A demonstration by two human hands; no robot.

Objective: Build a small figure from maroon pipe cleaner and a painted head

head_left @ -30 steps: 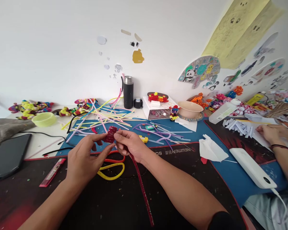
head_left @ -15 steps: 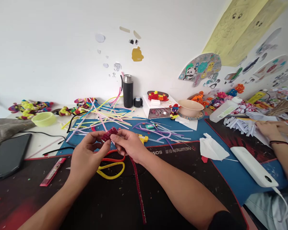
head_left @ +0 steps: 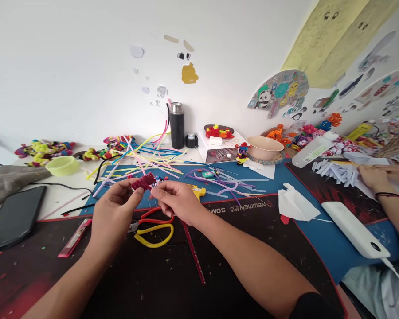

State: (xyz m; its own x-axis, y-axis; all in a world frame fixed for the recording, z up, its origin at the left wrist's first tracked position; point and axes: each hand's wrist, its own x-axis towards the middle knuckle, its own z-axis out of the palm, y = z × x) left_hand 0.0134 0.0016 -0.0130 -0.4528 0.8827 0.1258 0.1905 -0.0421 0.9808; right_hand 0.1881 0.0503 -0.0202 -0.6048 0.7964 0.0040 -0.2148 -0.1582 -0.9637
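A dark red fuzzy woven piece is pinched between the thumb and fingers of my left hand. My right hand is closed at the piece's right side, fingertips together around its end. From below my right hand a long dark red strip hangs down over the black mat. Pliers with one red and one yellow handle lie just beneath both hands. A yellow glue gun is partly hidden behind my right hand.
Colourful pipe cleaners lie behind my hands, near a black thermos. At left are a phone and a pink case. Rightward are a beige bowl, a tissue, a white power bank and another person's arm.
The woven piece and my left hand have shifted slightly left, away from my right fingertips. The hanging strip's lower end has moved up. More of the pliers shows.
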